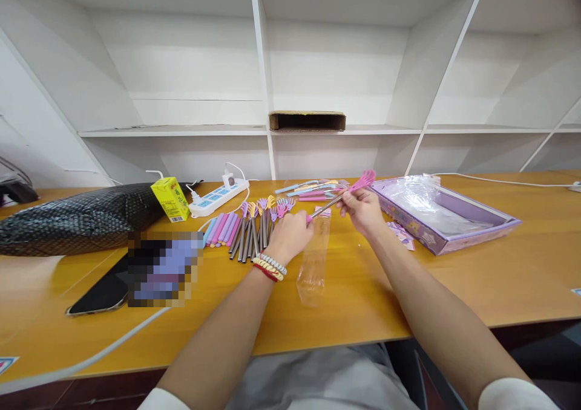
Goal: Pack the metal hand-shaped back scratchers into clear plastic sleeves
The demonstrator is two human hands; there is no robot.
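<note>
- The left arm reaches up from the lower left, angled inward, its forearm over the front edge of the desk (pixel 358 313).
- The left hand (pixel 290 233) is turned back-up, the fingers curled round the pink handle end of the scratcher (pixel 327 207); most of them are hidden beneath the hand, so their exact grip cannot be told.
- Bracelets (pixel 270 267) circle the left wrist.
- The right arm comes in from the lower right, slanting inward and away, the wrist bent slightly.
- The right hand (pixel 363 209) has its thumb and forefinger pinching the metal rod just below the pink claw; the other fingers are folded in toward the palm.
- The scratcher is held between the two hands above the desk, tilted, its claw up and to the right.
- Below it on the desk lies a clear sleeve (pixel 313 268), between the forearms.
- Loose scratchers (pixel 254 234) lie just beside the left hand, next to coloured handles (pixel 222 228).
- A purple box (pixel 411 230) sits to the right of the right hand.
</note>
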